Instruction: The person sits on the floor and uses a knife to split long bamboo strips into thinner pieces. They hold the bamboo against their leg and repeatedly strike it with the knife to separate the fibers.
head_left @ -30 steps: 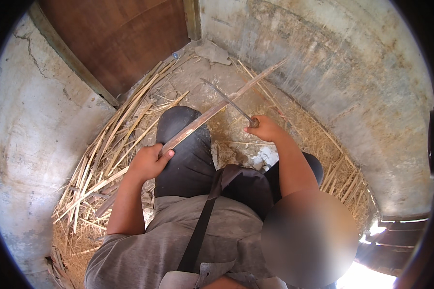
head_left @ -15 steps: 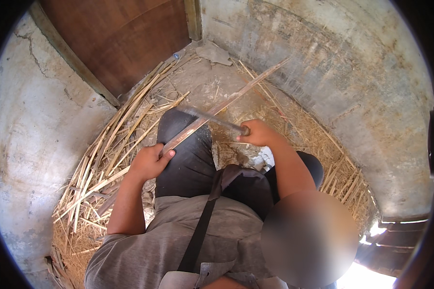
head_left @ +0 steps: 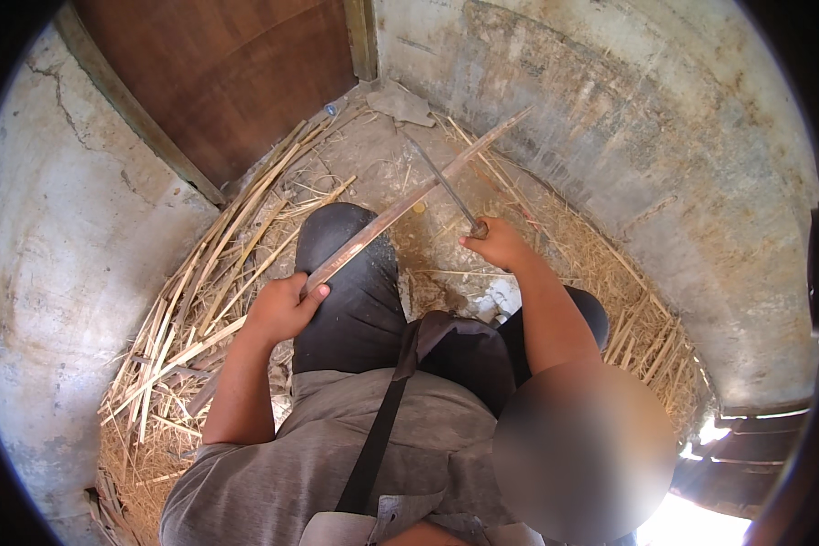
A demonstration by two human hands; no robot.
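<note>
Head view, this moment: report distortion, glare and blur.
Head view: the black fisheye rim closes in the corners, and the base of the right wall bows; head view, lower right: white glare washes out detail, beside a round, smoothly blurred patch; head view, centre: the blade in the right hand and the wooden strip look fairly sharp.

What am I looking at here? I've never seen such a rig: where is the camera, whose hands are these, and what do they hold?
There is no machine: these are a person's bare hands. A fisheye camera worn on their head looks down, so straight edges bend. The left hand grips a long wooden strip, which slants over the dark-trousered leg. The right hand holds a thin-bladed tool crossing the strip; whether they touch is unclear. On the floor lie pale split sticks to the left and straw-like scraps to the right.
</note>
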